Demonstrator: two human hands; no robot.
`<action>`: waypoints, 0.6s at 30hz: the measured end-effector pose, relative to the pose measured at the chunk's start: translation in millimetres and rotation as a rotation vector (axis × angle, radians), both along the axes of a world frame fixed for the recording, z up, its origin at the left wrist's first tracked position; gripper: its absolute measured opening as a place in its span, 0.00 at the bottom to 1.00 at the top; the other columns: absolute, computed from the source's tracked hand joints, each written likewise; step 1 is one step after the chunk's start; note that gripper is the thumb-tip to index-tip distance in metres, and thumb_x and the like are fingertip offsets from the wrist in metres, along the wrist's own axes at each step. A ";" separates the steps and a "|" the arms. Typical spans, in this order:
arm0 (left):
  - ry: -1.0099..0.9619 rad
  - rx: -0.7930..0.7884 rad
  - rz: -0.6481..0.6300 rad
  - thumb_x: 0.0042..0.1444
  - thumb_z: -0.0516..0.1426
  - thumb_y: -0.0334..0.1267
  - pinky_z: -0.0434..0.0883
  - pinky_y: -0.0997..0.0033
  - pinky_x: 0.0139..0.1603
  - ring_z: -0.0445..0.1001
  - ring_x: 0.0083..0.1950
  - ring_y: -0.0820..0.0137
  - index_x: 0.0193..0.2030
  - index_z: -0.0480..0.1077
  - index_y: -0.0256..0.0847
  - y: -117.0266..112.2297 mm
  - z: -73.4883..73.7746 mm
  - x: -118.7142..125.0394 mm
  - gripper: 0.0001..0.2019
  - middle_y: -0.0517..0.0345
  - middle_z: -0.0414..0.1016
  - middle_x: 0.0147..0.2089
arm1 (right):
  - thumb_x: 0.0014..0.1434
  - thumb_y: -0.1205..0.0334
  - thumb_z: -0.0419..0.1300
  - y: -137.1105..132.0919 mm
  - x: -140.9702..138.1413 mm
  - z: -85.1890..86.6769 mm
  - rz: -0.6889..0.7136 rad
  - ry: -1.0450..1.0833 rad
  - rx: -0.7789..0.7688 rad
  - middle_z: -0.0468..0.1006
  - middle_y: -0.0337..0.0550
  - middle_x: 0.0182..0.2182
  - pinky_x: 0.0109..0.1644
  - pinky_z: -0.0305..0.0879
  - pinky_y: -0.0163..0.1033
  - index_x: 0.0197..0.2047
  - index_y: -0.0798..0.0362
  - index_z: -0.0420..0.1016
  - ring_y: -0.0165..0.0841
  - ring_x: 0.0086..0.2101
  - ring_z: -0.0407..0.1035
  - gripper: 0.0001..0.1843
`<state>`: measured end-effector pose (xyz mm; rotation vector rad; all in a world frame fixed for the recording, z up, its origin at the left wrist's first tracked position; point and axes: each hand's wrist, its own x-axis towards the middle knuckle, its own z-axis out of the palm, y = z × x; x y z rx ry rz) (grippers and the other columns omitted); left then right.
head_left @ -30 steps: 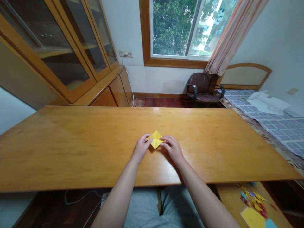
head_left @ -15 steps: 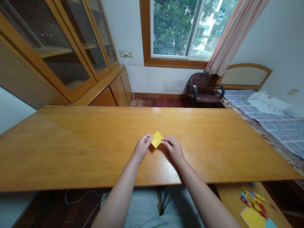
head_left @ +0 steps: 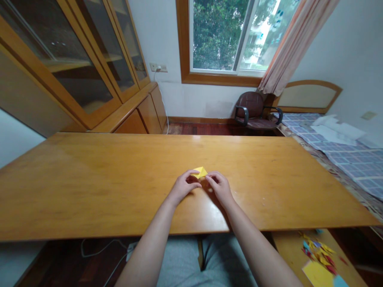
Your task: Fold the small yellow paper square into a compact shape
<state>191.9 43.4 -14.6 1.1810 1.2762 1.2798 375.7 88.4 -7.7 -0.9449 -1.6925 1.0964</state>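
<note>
A small piece of folded yellow paper (head_left: pixel 201 172) is held just above the table, tilted, with crease lines on its face. My right hand (head_left: pixel 220 185) pinches its right corner between thumb and fingers. On the other side, the fingers of my left hand (head_left: pixel 184 185) reach along the paper's left edge. The left thumb is stretched out below, apart from the fingers and off the paper. Part of the paper's left side is hidden behind the left fingers.
Under both hands is a wooden table (head_left: pixel 119 187). At lower right, a lower board (head_left: pixel 287 251) carries a pile of coloured paper scraps (head_left: pixel 321 251) and a yellow sheet (head_left: pixel 317 275). Beyond the table stand an office chair (head_left: pixel 253 109) and a bed (head_left: pixel 344 159).
The paper has gone from a flat-facing diamond to a tilted, flatter-looking shape. My left thumb has come off it and spread downward; the right hand has kept its pinch.
</note>
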 end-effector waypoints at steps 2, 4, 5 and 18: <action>0.060 0.006 0.015 0.42 0.69 0.41 0.70 0.70 0.40 0.75 0.38 0.66 0.43 0.72 0.40 -0.9 -0.4 0.4 0.20 0.57 0.77 0.36 | 0.60 0.51 0.60 -0.4 -0.1 -0.5 0.022 0.006 -0.017 0.78 0.44 0.34 0.39 0.69 0.39 0.35 0.52 0.77 0.35 0.34 0.72 0.13; 0.085 0.030 0.046 0.44 0.69 0.42 0.68 0.73 0.36 0.73 0.36 0.69 0.38 0.71 0.40 -1.9 0.3 0.1 0.17 0.58 0.76 0.37 | 0.60 0.51 0.60 -0.6 0.0 -1.2 0.046 0.003 -0.034 0.78 0.44 0.33 0.37 0.69 0.38 0.35 0.52 0.77 0.34 0.32 0.72 0.13; 0.084 0.046 0.057 0.45 0.68 0.42 0.68 0.74 0.35 0.73 0.36 0.69 0.37 0.70 0.39 -2.2 0.9 -0.2 0.16 0.58 0.75 0.37 | 0.61 0.51 0.60 -0.6 0.0 -1.7 0.055 0.001 -0.039 0.78 0.44 0.34 0.36 0.69 0.37 0.34 0.52 0.77 0.34 0.32 0.72 0.13; 0.057 0.091 0.138 0.50 0.64 0.41 0.70 0.72 0.44 0.73 0.40 0.70 0.40 0.66 0.39 0.7 -3.5 -3.6 0.14 0.60 0.73 0.36 | 0.59 0.55 0.61 -0.5 -3.9 -12.6 0.072 0.032 -0.102 0.78 0.44 0.35 0.36 0.70 0.37 0.47 0.53 0.72 0.33 0.32 0.73 0.15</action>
